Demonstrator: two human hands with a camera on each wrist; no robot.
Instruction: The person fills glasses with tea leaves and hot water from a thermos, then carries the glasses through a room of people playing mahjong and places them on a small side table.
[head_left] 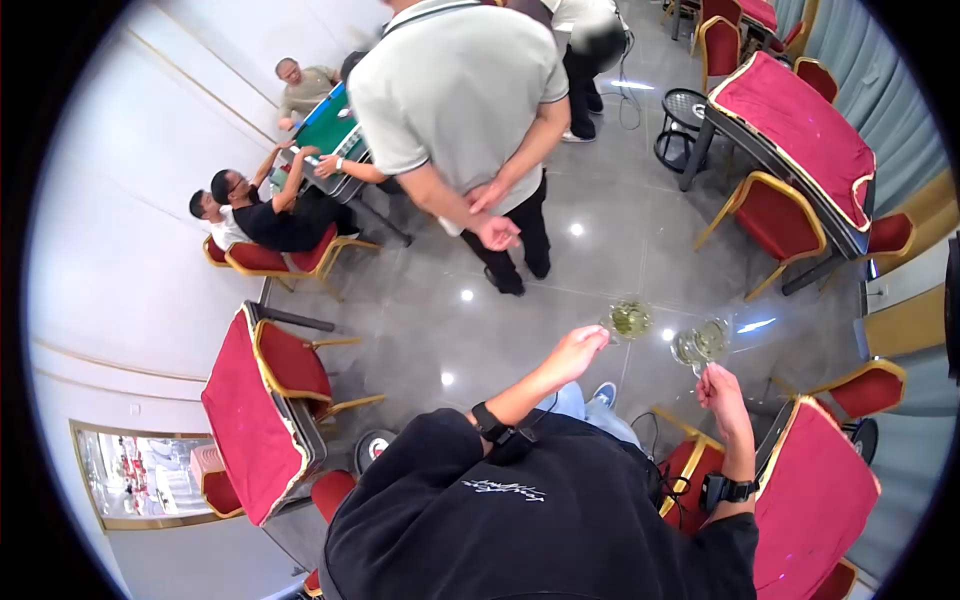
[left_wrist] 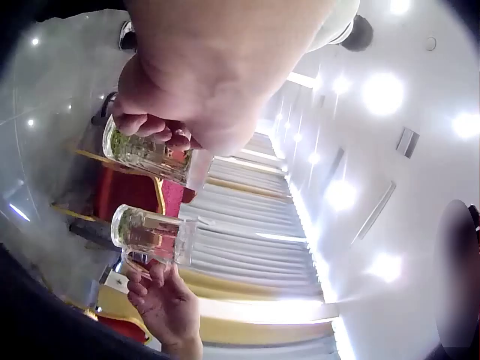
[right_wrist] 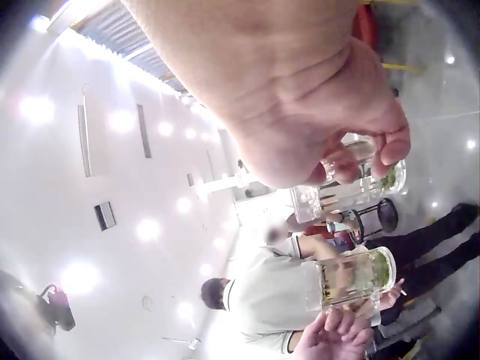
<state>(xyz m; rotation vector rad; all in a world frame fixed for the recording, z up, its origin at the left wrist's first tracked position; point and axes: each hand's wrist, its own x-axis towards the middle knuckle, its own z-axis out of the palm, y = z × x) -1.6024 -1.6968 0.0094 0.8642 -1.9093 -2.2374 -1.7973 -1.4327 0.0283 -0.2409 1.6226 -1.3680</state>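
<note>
My left hand grips the handle of a clear glass mug, out in front of my body. Green leaves lie at the bottom of this mug in pale liquid. A second glass mug, also with green leaves, is held by its handle in my right hand. In the left wrist view, the left hand's curled fingers cover part of the near mug, and the right hand shows below the other mug. Both mugs are upright above the floor, apart from each other.
A person in a grey shirt stands ahead, hands behind the back. People sit around a green-topped table at the far left. Red-covered tables and red chairs line both sides. Grey tiled floor lies ahead.
</note>
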